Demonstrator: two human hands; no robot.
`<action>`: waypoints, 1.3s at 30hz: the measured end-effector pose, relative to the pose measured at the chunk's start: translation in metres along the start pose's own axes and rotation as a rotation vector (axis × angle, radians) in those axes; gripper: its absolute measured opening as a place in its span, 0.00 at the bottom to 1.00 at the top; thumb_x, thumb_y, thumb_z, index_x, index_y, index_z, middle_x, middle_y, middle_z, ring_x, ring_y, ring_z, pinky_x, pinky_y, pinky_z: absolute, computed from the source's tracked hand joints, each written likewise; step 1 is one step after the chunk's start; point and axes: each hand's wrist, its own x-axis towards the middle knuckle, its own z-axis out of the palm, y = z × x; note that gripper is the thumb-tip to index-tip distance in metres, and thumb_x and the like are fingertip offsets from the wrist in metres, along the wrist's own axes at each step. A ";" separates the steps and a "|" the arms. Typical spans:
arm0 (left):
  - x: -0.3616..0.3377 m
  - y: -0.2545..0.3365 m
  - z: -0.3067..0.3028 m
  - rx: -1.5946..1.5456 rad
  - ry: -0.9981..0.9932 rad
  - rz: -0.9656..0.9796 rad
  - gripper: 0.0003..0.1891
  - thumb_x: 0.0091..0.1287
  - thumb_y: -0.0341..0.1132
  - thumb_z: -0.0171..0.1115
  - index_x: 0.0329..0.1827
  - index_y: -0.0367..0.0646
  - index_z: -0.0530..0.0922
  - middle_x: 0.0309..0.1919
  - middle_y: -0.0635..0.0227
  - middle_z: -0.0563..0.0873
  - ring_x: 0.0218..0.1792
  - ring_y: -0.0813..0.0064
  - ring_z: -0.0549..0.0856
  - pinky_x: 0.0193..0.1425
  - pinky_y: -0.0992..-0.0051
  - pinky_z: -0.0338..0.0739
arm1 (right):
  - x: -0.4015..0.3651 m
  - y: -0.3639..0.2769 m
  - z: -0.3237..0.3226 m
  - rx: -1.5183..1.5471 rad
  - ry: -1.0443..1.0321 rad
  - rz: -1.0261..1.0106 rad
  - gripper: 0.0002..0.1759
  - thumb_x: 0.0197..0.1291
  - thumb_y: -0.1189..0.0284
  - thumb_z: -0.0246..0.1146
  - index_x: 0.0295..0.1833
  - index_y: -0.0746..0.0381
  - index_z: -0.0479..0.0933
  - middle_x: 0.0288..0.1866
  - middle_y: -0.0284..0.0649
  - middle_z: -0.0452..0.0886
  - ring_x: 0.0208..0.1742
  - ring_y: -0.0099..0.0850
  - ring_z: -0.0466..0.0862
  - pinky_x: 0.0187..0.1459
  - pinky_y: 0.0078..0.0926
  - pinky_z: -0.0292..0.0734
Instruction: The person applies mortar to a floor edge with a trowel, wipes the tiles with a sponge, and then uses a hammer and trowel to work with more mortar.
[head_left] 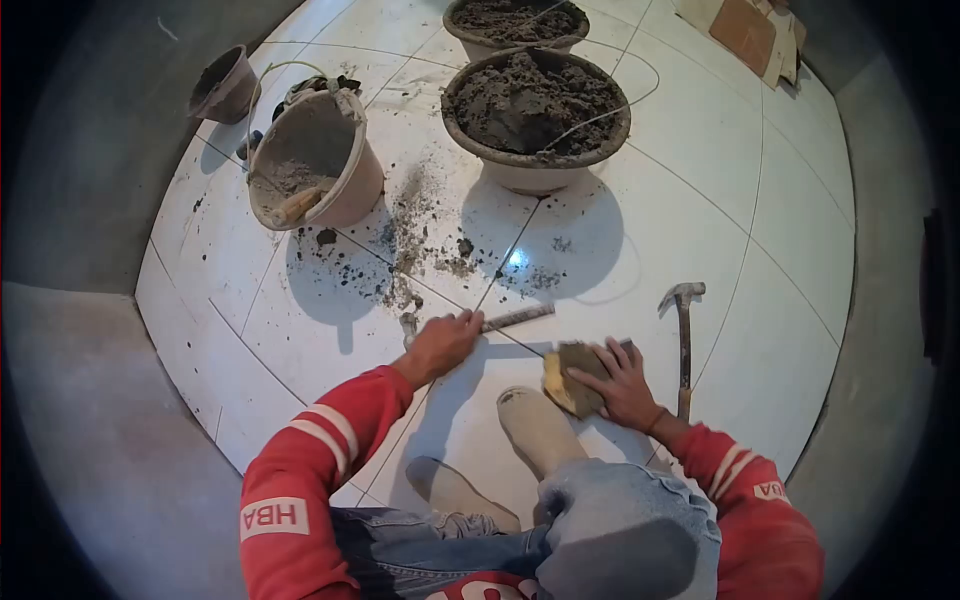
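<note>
My left hand (446,345) is closed around a grey, stick-like tool (522,317), held low over the white tiles. Its straight shaft sticks out to the right, and a small pale lump shows on the other side of the fist; I cannot tell its exact kind. My right hand (626,388) grips a dirty yellow-and-grey sponge (570,380) from above, thumb and fingers over its top, just beside my boot (535,425). To the right of that hand lies a claw hammer (684,345) with its head pointing away from me.
Ahead stand a tub heaped with dark mortar (535,175) and a second filled tub (490,48) behind it. A tilted bucket (355,175) with a wooden-handled tool (300,205) and a smaller bucket (225,88) are left. Crumbs litter the tiles; cardboard (745,38) lies far right.
</note>
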 end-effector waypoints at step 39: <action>-0.084 0.004 0.013 -1.322 1.291 -0.367 0.07 0.73 0.33 0.66 0.45 0.40 0.80 0.43 0.68 0.79 0.45 0.74 0.82 0.52 0.71 0.79 | 0.175 -0.069 -0.061 -0.251 0.280 -0.056 0.58 0.36 0.66 0.82 0.78 0.48 0.65 0.73 0.55 0.67 0.73 0.53 0.67 0.69 0.59 0.63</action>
